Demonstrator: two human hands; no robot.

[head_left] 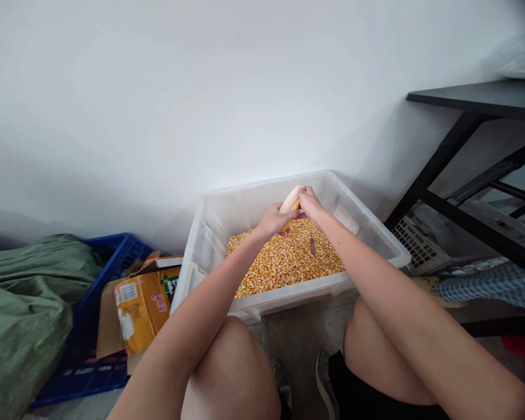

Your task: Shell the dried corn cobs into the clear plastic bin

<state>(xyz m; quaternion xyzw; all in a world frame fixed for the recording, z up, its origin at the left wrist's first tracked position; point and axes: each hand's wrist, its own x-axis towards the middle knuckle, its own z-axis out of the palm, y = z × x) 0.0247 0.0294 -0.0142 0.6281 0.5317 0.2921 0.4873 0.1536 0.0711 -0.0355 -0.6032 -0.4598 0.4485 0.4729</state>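
Observation:
A corn cob (290,199), pale and bare along its upper side with yellow kernels on its lower right side, is held between my two hands above a white plastic bin. My left hand (275,220) is wrapped round its lower left end. At the upper right end, my right hand (310,204) grips the cob with its fingers on the kernels. Beneath them lie loose corn kernels (284,262), spread thickly over the floor of the bin (339,281). On the kernels, left of my right forearm, rests a small dark brown stick-like piece (312,246).
Left of the bin stand an orange cardboard box (145,309) and a blue crate (100,373) with a green sheet (30,297) over it. To the right rises a black metal-framed table (476,100). A white wall (201,87) backs the bin.

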